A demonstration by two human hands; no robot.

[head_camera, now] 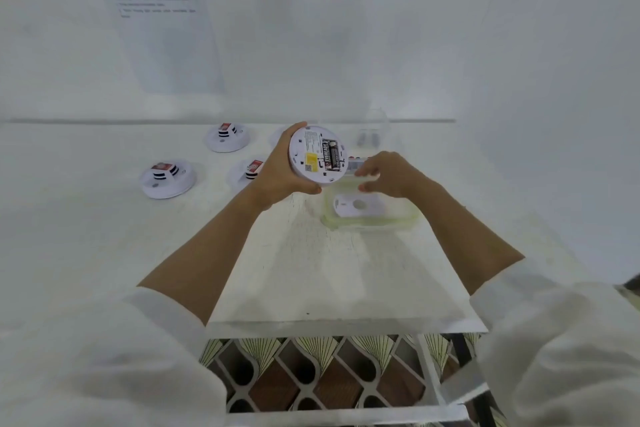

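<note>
"Smoke detector (pixel 318 156), where is it?" – desk.

"Mid-frame, lifted above the table (pixel 311 270), underside tilted twd my cam. L to R for you: three more detectors sit dome-up on the table's left side. Near spare (pixel 167 178), far spare (pixel 227 138), and third spare (pixel 247 170), partly hidden behind the left hand (pixel 280 166)." – me, on the remote feed.

"Grip?" – desk.

"Left hand holds the round body by its rim, thumb on the near edge, fingers round the far edge. Black batteries (pixel 330 154) lie side by side in its open bay, next to a yellow sticker (pixel 310 159)." – me.

"And the right?" – desk.

"Right hand (pixel 391 173) is just R of it, fingers bent at sth small and pale. Too blurred, so I cannot tell if anything's pinched. Under that hand a clear tub (pixel 367 227) sits on the table w/ a white cover plate (pixel 358 206) flat inside. Further back, near the wall, is a smaller clear box (pixel 369 139), contents unclear." – me.
</note>
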